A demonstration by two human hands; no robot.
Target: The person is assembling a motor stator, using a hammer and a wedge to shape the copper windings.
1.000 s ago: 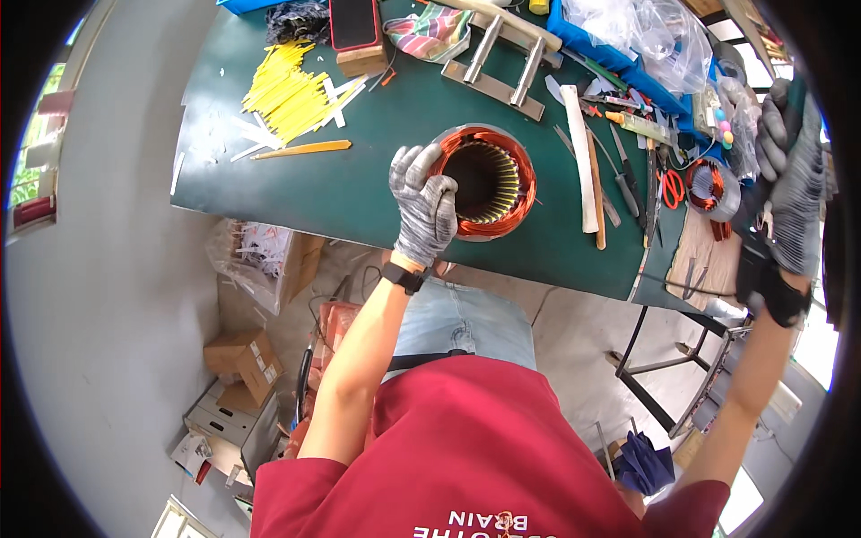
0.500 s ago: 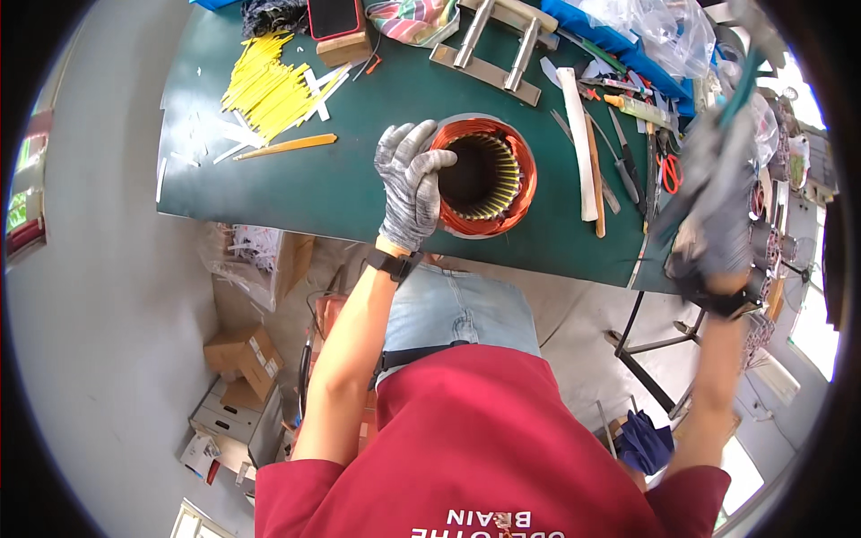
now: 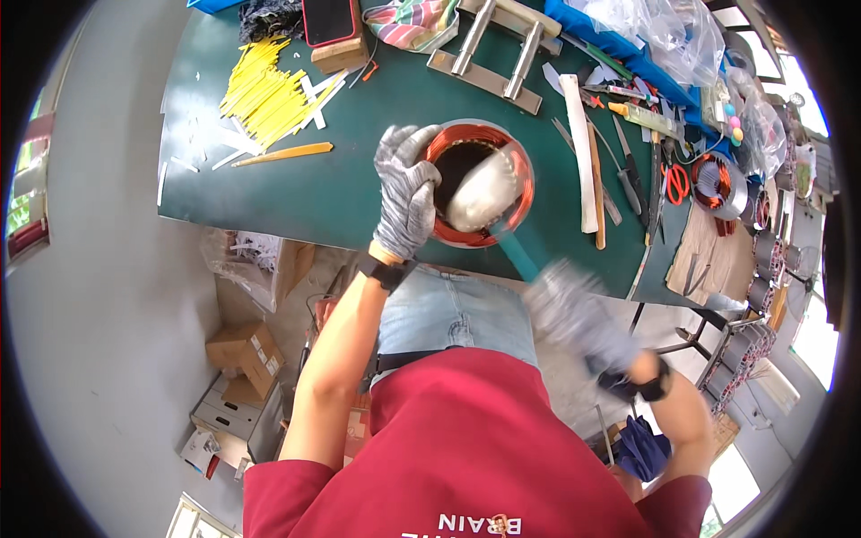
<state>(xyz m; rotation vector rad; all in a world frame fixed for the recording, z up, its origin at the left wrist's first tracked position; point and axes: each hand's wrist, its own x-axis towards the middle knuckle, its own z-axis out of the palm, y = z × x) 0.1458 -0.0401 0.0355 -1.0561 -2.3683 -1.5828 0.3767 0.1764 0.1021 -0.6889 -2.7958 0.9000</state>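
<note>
A round motor stator (image 3: pixel 470 132) with orange copper windings and a pale outer rim stands on the green table in front of me. My gloved left hand (image 3: pixel 404 188) grips its left side, fingers bent over the rim. My gloved right hand (image 3: pixel 574 309), smeared by motion, is closed round the teal handle of a mallet (image 3: pixel 484 190). The pale, blurred mallet head is over the stator's opening and covers much of its slots. Whether it touches the windings I cannot tell.
Yellow strips (image 3: pixel 260 94) and a flat yellow stick (image 3: pixel 285 154) lie at the left. A metal frame (image 3: pixel 498 54) stands behind the stator. To the right are a white strip (image 3: pixel 578 152), red-handled scissors (image 3: pixel 676 184), knives and another wound stator (image 3: pixel 717 186).
My right hand has swung the mallet from the far right, leftward and down, so its head is now over the stator. The left hand has kept its hold on the stator.
</note>
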